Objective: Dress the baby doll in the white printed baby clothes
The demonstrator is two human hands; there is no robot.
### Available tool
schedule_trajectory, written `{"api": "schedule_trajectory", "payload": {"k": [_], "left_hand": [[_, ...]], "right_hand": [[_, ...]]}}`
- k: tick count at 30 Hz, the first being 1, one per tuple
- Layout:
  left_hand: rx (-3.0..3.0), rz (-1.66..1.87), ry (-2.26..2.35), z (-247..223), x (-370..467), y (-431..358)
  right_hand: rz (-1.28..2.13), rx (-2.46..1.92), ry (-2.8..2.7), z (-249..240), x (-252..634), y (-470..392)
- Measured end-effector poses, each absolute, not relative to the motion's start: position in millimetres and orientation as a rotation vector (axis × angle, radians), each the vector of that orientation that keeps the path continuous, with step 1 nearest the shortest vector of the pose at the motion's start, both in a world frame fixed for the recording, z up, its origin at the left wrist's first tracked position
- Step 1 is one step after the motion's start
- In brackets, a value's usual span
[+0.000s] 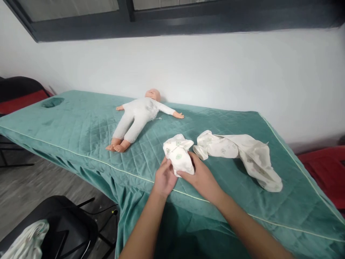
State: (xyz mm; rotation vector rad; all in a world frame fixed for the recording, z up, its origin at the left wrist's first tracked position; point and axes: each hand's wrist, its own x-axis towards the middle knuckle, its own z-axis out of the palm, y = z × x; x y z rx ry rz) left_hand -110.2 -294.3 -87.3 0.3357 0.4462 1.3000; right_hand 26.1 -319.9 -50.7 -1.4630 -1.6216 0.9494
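Between both hands is a compact folded piece of white baby clothing (179, 155) with small green prints, held just over the near edge of the bed. My left hand (165, 177) cups it from the lower left, its fingers partly hidden beneath. My right hand (198, 178) grips its right side, thumb in front. To the right, a second white printed garment (242, 146) lies loosely spread and crumpled. A baby doll (141, 114) in a white bodysuit lies on its back farther off, arms stretched out, bare feet toward me.
A green quilted cover (88, 126) drapes the bed, which has a face hole (53, 102) at the far left. White wall (215, 72) and a dark window frame rise behind. A black chair (70, 226) holding a crumpled cloth (28, 241) stands front left. Red chairs flank both ends.
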Motion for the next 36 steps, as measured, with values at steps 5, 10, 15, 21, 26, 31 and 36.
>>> {"api": "schedule_trajectory", "payload": {"k": [5, 10, 15, 21, 26, 31, 36], "left_hand": [[0.177, 1.297, 0.454, -87.2, -111.5, -292.3], [0.145, 1.22, 0.458, -87.2, -114.4, -293.2], [0.107, 1.229, 0.505, -81.2, -116.4, -295.0], [0.075, 1.225, 0.521, -75.4, -116.9, -296.2], [0.102, 1.229, 0.471, -78.4, -116.5, -296.6], [0.082, 1.286, 0.495, -79.4, -115.7, -296.3], [0.114, 1.311, 0.472, -78.1, -114.1, -296.3]], "right_hand": [[0.92, -1.415, -1.919, -45.1, 36.8, -330.9], [1.051, -1.481, -1.801, -43.7, 50.6, -331.7], [1.02, -1.658, -1.743, -55.9, 59.0, -318.1], [0.891, -1.778, -1.652, -63.5, 51.6, -292.0], [0.796, -1.861, -1.793, -60.3, 42.7, -265.9], [0.777, -1.844, -1.747, -57.1, 36.5, -249.0], [0.815, -1.676, -1.608, -44.5, 47.1, -248.5]]}}
